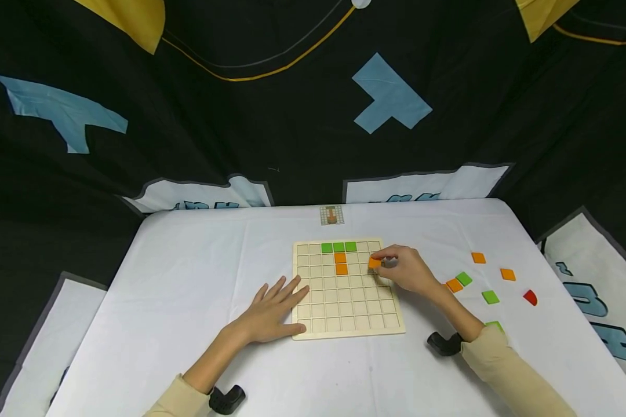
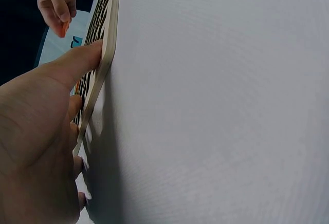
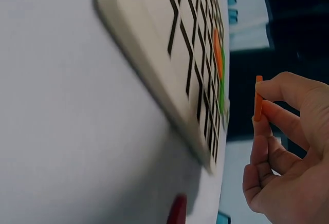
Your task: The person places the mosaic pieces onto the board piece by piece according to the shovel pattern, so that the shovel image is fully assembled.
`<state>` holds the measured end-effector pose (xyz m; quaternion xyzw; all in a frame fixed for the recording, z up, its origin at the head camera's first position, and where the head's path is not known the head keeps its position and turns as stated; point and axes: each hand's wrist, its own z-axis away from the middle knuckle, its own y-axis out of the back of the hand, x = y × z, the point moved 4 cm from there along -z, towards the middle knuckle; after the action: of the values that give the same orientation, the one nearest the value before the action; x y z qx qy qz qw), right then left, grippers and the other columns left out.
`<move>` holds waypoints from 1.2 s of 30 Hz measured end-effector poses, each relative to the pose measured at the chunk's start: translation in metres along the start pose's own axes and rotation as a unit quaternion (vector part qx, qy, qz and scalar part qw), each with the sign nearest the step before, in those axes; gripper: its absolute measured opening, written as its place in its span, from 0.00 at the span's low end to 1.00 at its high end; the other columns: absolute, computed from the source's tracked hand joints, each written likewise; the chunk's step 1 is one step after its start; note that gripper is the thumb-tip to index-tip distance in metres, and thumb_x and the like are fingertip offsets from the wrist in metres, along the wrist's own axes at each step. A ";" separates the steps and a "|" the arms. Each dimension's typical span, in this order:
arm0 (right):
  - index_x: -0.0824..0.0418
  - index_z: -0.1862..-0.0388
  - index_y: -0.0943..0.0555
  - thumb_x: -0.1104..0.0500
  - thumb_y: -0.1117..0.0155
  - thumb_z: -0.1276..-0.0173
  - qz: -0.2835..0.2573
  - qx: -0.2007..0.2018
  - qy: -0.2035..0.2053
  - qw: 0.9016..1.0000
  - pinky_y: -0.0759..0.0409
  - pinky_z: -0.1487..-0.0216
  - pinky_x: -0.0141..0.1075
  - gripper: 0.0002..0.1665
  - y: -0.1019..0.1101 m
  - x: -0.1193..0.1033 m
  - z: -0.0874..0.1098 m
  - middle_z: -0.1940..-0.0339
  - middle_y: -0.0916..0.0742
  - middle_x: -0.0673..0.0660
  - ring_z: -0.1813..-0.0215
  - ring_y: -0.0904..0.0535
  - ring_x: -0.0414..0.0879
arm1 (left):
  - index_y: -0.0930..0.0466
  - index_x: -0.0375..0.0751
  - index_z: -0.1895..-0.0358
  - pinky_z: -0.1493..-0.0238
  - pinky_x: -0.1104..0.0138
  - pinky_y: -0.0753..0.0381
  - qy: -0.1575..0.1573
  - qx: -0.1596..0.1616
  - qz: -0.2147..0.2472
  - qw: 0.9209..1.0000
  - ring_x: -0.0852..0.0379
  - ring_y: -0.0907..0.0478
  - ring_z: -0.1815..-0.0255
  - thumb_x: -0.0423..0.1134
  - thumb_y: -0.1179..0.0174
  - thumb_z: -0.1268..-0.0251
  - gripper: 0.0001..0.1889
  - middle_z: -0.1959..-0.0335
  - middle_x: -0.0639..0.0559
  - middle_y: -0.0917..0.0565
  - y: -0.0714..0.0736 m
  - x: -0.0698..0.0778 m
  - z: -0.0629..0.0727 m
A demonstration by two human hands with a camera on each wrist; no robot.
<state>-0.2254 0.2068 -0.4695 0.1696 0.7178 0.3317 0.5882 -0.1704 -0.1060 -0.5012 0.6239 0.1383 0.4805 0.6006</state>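
A pale wooden grid board (image 1: 352, 307) lies on the white table. Three green square tiles (image 1: 339, 247) form a row near its far edge, with two orange tiles (image 1: 341, 269) in a column beneath the middle one. Between thumb and fingertips, my right hand (image 1: 407, 270) pinches an orange square tile (image 3: 258, 98); in the right wrist view it is held above the board. My left hand (image 1: 271, 315) has its fingers spread, its thumb and fingertips touching the board's left edge. The left wrist view shows that thumb (image 2: 85, 62) on the board's rim.
To the right lie loose orange tiles (image 1: 478, 258), green tiles (image 1: 490, 297) and a red quarter-round piece (image 1: 530, 297). A small picture card (image 1: 331, 215) with a grid sits behind the board. Black cloth (image 1: 292, 139) hangs beyond the table's far edge.
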 end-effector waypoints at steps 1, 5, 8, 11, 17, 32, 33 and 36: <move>0.63 0.50 0.12 0.64 0.28 0.39 -0.002 -0.007 0.005 1.000 0.24 0.46 0.53 0.17 -0.004 -0.003 -0.001 0.52 0.12 0.57 0.48 0.20 0.56 | 0.45 0.49 0.20 0.28 0.37 0.64 -0.001 0.000 0.001 1.000 0.39 0.61 0.20 0.63 0.43 0.33 0.43 0.19 0.46 0.53 0.000 0.000 0.000; 0.63 0.51 0.12 0.64 0.28 0.40 -0.002 -0.029 0.008 1.000 0.28 0.38 0.52 0.16 -0.019 -0.010 -0.006 0.51 0.12 0.56 0.42 0.21 0.56 | 0.45 0.49 0.20 0.28 0.37 0.64 -0.003 0.000 0.003 1.000 0.38 0.62 0.20 0.63 0.43 0.32 0.43 0.19 0.46 0.53 -0.001 0.001 -0.001; 0.62 0.51 0.12 0.63 0.28 0.40 0.001 -0.044 0.004 0.999 0.31 0.34 0.53 0.17 -0.029 -0.013 -0.008 0.50 0.12 0.55 0.38 0.23 0.56 | 0.45 0.49 0.20 0.28 0.37 0.64 -0.004 0.000 0.003 1.000 0.38 0.62 0.20 0.63 0.43 0.32 0.43 0.19 0.46 0.53 -0.001 0.001 -0.001; 0.61 0.51 0.12 0.63 0.28 0.40 -0.005 -0.055 0.004 0.998 0.31 0.34 0.53 0.17 -0.036 -0.016 -0.008 0.49 0.13 0.55 0.37 0.24 0.57 | 0.45 0.49 0.20 0.28 0.36 0.63 -0.004 0.001 0.002 1.000 0.38 0.61 0.20 0.62 0.42 0.32 0.42 0.19 0.46 0.53 -0.001 0.001 0.000; 0.61 0.51 0.12 0.63 0.27 0.40 -0.001 -0.064 0.010 0.998 0.31 0.34 0.52 0.16 -0.046 -0.022 -0.010 0.49 0.13 0.55 0.37 0.24 0.57 | 0.45 0.50 0.20 0.28 0.37 0.63 -0.001 0.000 0.000 1.000 0.39 0.61 0.20 0.63 0.43 0.32 0.42 0.19 0.46 0.53 -0.001 0.000 0.000; 0.61 0.56 0.11 0.66 0.26 0.42 0.035 -0.081 0.026 0.996 0.21 0.46 0.44 0.14 -0.058 -0.025 -0.012 0.54 0.12 0.54 0.47 0.18 0.51 | 0.44 0.50 0.20 0.28 0.37 0.63 0.001 0.002 -0.006 1.000 0.39 0.61 0.20 0.63 0.43 0.32 0.42 0.19 0.47 0.52 0.000 0.000 0.000; 0.61 0.56 0.11 0.66 0.26 0.42 0.036 -0.081 0.026 0.996 0.21 0.45 0.44 0.13 -0.059 -0.025 -0.012 0.54 0.12 0.54 0.47 0.19 0.51 | 0.45 0.50 0.20 0.28 0.37 0.63 0.001 0.002 -0.007 1.000 0.40 0.61 0.20 0.63 0.43 0.32 0.42 0.19 0.47 0.52 0.000 0.000 -0.001; 0.62 0.57 0.11 0.66 0.26 0.42 0.038 -0.081 0.032 0.995 0.21 0.44 0.45 0.13 -0.061 -0.027 -0.013 0.55 0.11 0.54 0.47 0.18 0.51 | 0.45 0.50 0.20 0.28 0.38 0.63 0.001 0.001 -0.008 1.000 0.40 0.61 0.20 0.63 0.43 0.32 0.42 0.19 0.47 0.53 0.000 -0.001 -0.001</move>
<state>-0.2225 0.1421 -0.4901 0.1381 0.7004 0.4159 0.5634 -0.1715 -0.1055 -0.5020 0.6234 0.1443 0.4760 0.6033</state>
